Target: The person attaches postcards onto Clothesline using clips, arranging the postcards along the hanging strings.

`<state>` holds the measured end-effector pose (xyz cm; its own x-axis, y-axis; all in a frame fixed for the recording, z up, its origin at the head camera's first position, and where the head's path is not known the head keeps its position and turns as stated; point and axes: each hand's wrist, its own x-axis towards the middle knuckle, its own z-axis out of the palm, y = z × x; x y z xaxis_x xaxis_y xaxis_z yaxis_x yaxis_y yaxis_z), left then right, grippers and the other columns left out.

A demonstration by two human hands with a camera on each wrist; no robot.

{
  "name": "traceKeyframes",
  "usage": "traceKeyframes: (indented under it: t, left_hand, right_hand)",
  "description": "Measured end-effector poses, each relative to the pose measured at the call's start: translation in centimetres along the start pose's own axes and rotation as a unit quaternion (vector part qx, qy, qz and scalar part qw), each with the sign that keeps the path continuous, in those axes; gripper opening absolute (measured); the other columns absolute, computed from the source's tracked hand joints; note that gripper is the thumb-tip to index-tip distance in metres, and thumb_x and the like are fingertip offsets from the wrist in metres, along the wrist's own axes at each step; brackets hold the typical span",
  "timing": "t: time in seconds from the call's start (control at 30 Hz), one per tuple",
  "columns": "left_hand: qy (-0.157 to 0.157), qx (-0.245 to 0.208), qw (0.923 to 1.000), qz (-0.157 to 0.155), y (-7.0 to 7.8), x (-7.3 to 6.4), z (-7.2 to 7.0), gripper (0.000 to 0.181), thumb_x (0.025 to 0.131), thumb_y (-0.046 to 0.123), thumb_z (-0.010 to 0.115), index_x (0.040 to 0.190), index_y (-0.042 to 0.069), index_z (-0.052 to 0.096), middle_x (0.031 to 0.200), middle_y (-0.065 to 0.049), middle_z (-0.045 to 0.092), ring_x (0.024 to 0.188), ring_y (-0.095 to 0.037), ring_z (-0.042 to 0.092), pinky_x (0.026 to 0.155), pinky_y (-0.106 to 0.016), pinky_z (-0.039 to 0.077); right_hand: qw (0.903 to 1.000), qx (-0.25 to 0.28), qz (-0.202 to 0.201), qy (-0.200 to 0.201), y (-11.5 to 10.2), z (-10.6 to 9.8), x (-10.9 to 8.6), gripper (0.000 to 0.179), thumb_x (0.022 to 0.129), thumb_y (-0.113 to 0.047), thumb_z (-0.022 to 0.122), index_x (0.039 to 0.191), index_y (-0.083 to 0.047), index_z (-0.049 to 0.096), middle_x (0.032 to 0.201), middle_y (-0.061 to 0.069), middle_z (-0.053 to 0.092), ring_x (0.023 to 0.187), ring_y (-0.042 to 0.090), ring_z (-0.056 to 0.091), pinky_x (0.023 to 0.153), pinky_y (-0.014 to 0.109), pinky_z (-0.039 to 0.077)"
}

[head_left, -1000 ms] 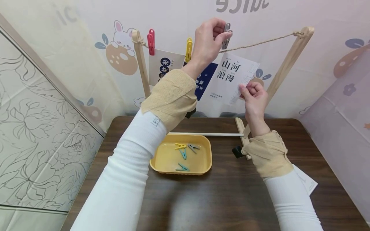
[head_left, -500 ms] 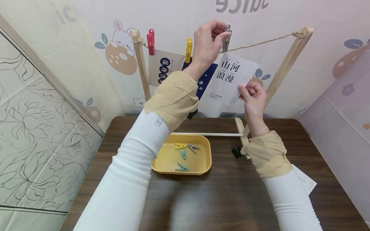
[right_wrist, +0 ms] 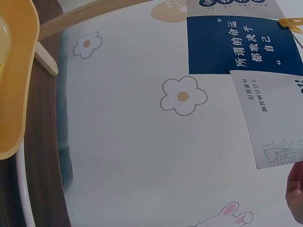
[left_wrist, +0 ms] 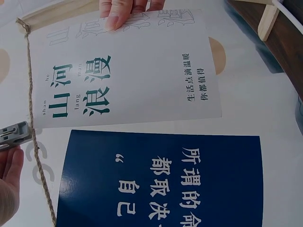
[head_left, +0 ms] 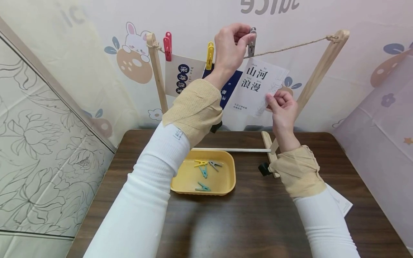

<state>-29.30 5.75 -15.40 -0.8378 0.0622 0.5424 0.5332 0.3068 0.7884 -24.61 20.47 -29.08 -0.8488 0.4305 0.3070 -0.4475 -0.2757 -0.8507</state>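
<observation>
In the head view my left hand [head_left: 231, 46] pinches a grey clothespin [head_left: 251, 44] upright at the twine [head_left: 284, 51]. Its lower end meets the twine at the top left corner of a white card [head_left: 255, 96] with large dark characters. The left wrist view has the clothespin [left_wrist: 16, 135] at the twine beside that corner. My right hand [head_left: 283, 111] grips the same card by its right edge, thumb on the front. Left of it, a dark blue card [head_left: 233, 84] hangs partly behind my left wrist. A yellow clothespin [head_left: 210, 56] and a red clothespin [head_left: 167, 46] sit farther left.
A light card [head_left: 182, 75] hangs at the left between wooden posts [head_left: 321, 71]. Below, a yellow tray [head_left: 226, 188] holds several clothespins [head_left: 203, 186] on the dark wood table [head_left: 248, 222]. Another white card [head_left: 340, 200] lies partly under my right forearm.
The grey clothespin has shifted slightly left and its handles look nearer together. My left forearm has edged right; my right hand keeps its hold on the white card.
</observation>
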Motion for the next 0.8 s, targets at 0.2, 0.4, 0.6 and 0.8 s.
traceKeyframes:
  t: [0.2, 0.4, 0.6, 0.8]
  left_hand:
    - [0.008, -0.003, 1.0000, -0.003, -0.05, 0.01, 0.00, 0.016, 0.081, 0.012, 0.063, 0.094, 0.003, 0.066, 0.085, -0.003, 0.065, 0.072, -0.006, 0.055, 0.064, -0.011, 0.041]
    - [0.008, -0.011, 0.9999, 0.000, -0.22, -0.10, -0.06, 0.015, 0.081, 0.011, 0.063, 0.094, 0.002, 0.065, 0.086, -0.004, 0.065, 0.073, -0.007, 0.056, 0.065, -0.011, 0.042]
    - [0.003, -0.014, 0.9999, 0.000, -0.21, -0.05, -0.07, 0.016, 0.081, 0.011, 0.063, 0.094, 0.002, 0.065, 0.086, -0.004, 0.065, 0.073, -0.007, 0.056, 0.065, -0.011, 0.042]
    - [0.003, -0.011, 0.9999, -0.001, -0.18, -0.03, -0.02, 0.015, 0.081, 0.011, 0.063, 0.093, 0.002, 0.066, 0.086, -0.004, 0.065, 0.073, -0.007, 0.056, 0.065, -0.011, 0.041]
  right_hand:
    - [1.0000, 0.006, 0.004, 0.000, 0.17, -0.15, -0.05, 0.011, 0.074, 0.005, 0.065, 0.075, 0.000, 0.055, 0.077, 0.008, 0.065, 0.072, 0.017, 0.060, 0.056, 0.020, 0.049]
    - [1.0000, 0.000, 0.007, 0.002, 0.18, -0.17, -0.07, 0.011, 0.074, 0.004, 0.066, 0.075, -0.001, 0.055, 0.077, 0.007, 0.065, 0.072, 0.017, 0.060, 0.056, 0.019, 0.049]
    - [1.0000, 0.000, -0.002, 0.002, 0.03, 0.13, 0.08, 0.012, 0.074, 0.004, 0.066, 0.074, -0.001, 0.055, 0.077, 0.008, 0.065, 0.071, 0.017, 0.059, 0.057, 0.019, 0.049]
    - [1.0000, 0.005, -0.003, 0.003, -0.06, 0.28, 0.17, 0.012, 0.074, 0.006, 0.065, 0.073, -0.001, 0.055, 0.076, 0.010, 0.065, 0.068, 0.016, 0.058, 0.055, 0.019, 0.048]
